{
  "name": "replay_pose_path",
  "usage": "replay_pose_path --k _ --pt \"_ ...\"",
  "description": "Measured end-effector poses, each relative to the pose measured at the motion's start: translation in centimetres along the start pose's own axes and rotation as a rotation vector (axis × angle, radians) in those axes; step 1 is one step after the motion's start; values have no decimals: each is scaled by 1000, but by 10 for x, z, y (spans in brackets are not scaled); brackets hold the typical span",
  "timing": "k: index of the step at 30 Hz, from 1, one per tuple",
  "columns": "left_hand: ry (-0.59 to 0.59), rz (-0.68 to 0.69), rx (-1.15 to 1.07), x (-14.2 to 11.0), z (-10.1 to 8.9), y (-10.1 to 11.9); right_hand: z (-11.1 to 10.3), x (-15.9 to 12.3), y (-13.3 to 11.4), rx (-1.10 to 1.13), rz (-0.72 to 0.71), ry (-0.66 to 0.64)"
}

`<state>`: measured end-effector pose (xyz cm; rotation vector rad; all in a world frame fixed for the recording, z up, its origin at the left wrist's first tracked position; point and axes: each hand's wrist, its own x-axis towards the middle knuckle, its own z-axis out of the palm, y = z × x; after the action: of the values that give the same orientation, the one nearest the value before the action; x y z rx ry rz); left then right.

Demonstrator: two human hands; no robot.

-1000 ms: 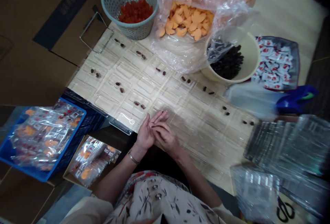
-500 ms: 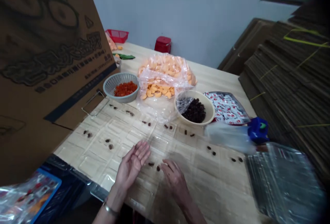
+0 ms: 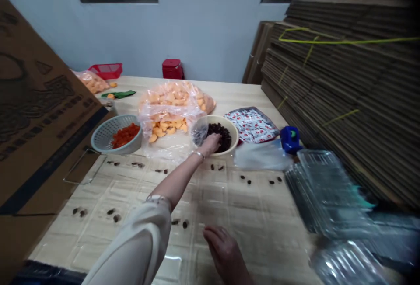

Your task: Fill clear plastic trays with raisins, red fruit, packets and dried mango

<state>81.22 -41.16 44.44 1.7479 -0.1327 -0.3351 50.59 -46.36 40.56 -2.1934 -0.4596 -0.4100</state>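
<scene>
My left hand (image 3: pixel 211 144) reaches into a cream bowl (image 3: pixel 235 141), its bent fingers closed among dark brown pieces (image 3: pixel 224 135); the fingertips are partly hidden. Closer to me, my right hand (image 3: pixel 225 246) hovers over the clear plastic trays (image 3: pixel 210 193), fingers curled and pressed together. Whether anything is in them is hidden. Pairs of the same dark pieces (image 3: pixel 185 224) lie in several tray compartments, one pair just left of my right hand.
A grey-blue basket (image 3: pixel 98 138) holds orange-red pieces. Bags of orange discs (image 3: pixel 179 97), small white-and-red packets (image 3: pixel 251 125) and a blue dispenser (image 3: pixel 290 140) stand farther back. Stacked clear trays (image 3: pixel 323 180) and flattened cardboard (image 3: pixel 341 71) line the right; a big carton (image 3: pixel 29 114) blocks the left.
My left hand has gone from palm-up over the trays forward into the bowl of dark pieces. My right hand stays over the trays, its fingers more curled. The view has turned right.
</scene>
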Motion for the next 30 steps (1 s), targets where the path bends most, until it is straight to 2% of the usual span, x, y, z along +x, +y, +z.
replay_pose_path --k 4,8,12,14,17,20,22,23,25,27,28,30 --pt "-30 -53 108 25 14 -21 -24 -30 4 16 100 8" --pt "-62 -106 209 35 24 -26 -48 -54 4 33 210 -21" --pt "-105 -144 308 48 25 -30 -62 -66 4 30 250 -14" --pt "-111 -72 418 54 21 -36 -65 -72 5 27 273 3" --pt "-24 36 467 59 13 -44 -65 -83 6 24 316 6" --pt "97 39 352 54 8 -39 -65 -91 6 43 353 11" --pt "132 1 131 36 7 -25 -67 -90 9 79 386 57" --pt "122 -54 -62 22 7 -18 -69 -86 11 103 410 95" --pt "5 -180 -397 -18 8 -6 -72 -72 15 155 483 189" --pt "-134 -317 -655 -65 10 -5 -72 -50 19 224 574 275" --pt "-199 -386 -737 -90 12 -7 -71 -36 19 264 610 308" --pt "-247 -457 -843 -133 16 -14 -65 -9 17 348 647 342"
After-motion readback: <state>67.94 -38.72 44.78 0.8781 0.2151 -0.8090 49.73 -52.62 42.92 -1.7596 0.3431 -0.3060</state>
